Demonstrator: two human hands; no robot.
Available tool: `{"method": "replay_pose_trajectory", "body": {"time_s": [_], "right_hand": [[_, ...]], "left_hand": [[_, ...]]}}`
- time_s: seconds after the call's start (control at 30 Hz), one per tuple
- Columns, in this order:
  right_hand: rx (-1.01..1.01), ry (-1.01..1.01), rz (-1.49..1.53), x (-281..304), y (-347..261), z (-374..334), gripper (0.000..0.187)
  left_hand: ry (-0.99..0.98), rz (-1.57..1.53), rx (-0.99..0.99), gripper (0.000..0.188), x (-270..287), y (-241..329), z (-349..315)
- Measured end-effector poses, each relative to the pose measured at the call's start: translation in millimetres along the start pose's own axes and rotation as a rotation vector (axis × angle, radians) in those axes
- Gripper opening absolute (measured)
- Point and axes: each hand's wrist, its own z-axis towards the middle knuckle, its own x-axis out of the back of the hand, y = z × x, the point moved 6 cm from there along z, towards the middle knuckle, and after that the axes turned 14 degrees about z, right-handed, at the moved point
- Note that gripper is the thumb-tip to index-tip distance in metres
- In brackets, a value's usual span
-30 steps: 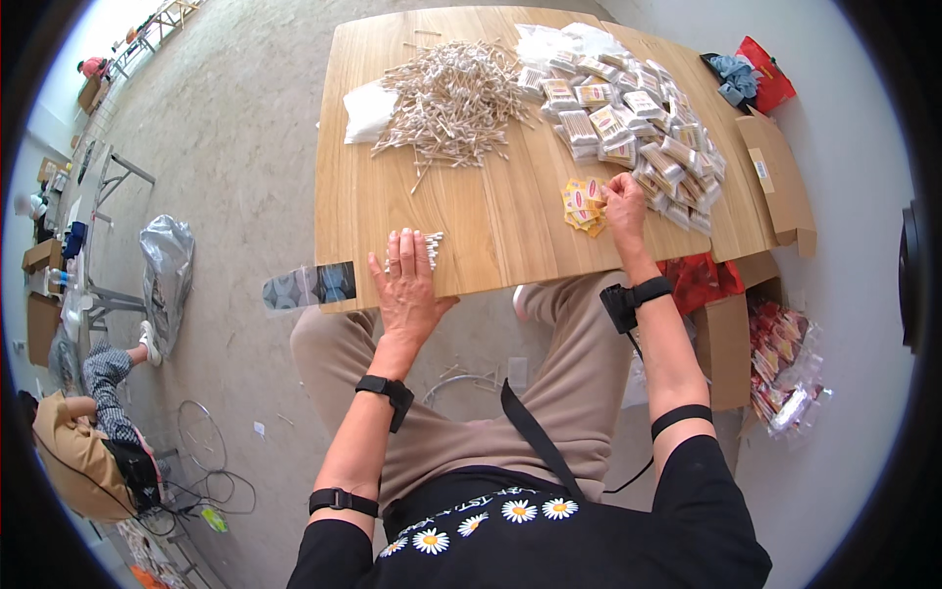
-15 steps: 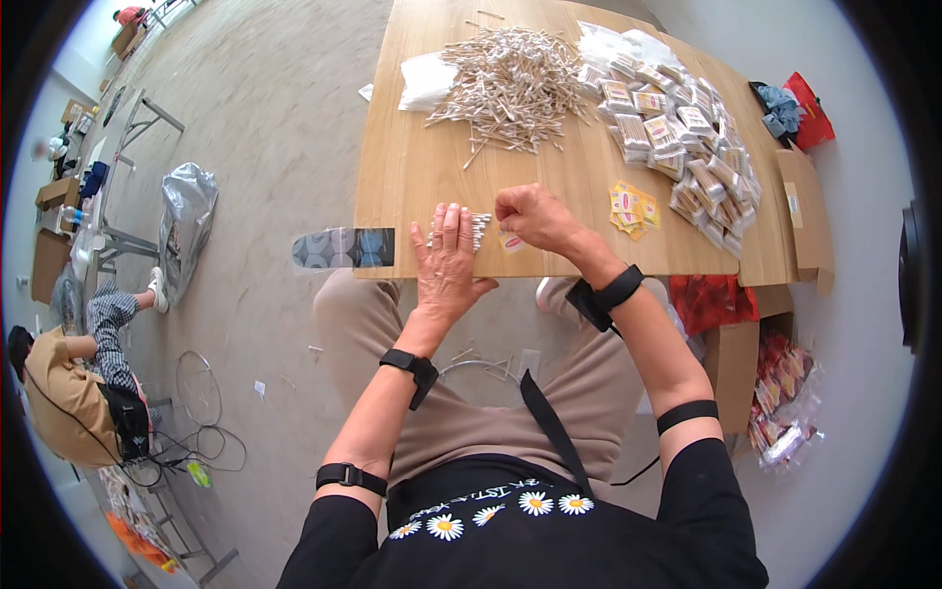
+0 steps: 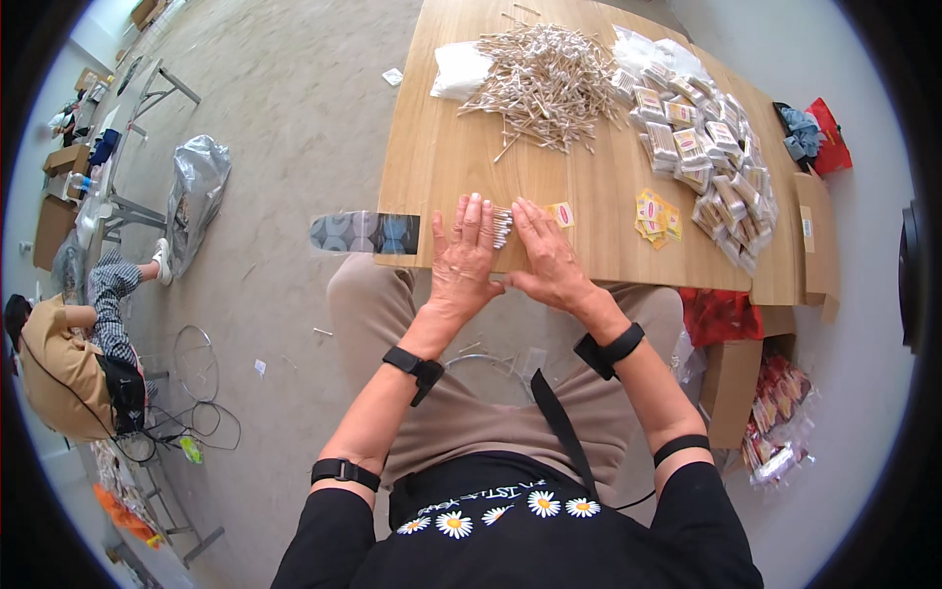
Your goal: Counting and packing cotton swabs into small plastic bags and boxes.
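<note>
Wooden table [image 3: 451,167], both flat open hands [image 3: 505,257] pressing swab bundle [image 3: 501,227]

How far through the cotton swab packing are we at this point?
Done: many filled packets are stacked along the table's right side. In hand: the left hand and right hand press flat around one small bundle of swabs at the near edge. Left: a large loose pile of swabs and several yellow labels.

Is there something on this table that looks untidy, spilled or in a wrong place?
Only mildly. The cotton swabs lie in a loose heap, with a few strays scattered toward the table's middle. The filled packets are piled unevenly. The left hand and right hand press a small bundle of swabs at the near edge. Nothing looks damaged.
</note>
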Motion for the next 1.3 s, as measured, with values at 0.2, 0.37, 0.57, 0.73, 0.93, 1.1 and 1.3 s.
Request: {"method": "replay_pose_trajectory", "body": {"time_s": [0.2,0.37,0.57,0.73,0.93,1.1,1.3], "right_hand": [[-0.065,-0.057,-0.058,-6,-12,-6,0.13],[-0.086,-0.035,-0.103,-25,-15,6,0.133],[-0.189,-0.013,-0.137,-47,-15,13,0.134],[-0.131,0.022,-0.18,-57,-23,19,0.133],[-0.093,0.023,-0.199,-56,-25,19,0.129],[-0.113,0.03,-0.206,-55,-25,21,0.126],[-0.129,0.025,-0.279,-63,-26,25,0.123]], "left_hand": [[0.014,-0.279,-0.053,0.114,12,-36,-9],[0.219,-1.032,0.175,0.072,10,-59,10],[0.232,-1.247,0.285,0.058,-11,-48,26],[0.201,-1.294,0.273,0.065,-20,-48,23],[0.331,-1.397,0.365,0.062,-17,-65,28],[0.233,-1.316,0.331,0.065,-19,-51,31],[0.235,-1.586,0.361,0.066,-28,-49,25]]}}
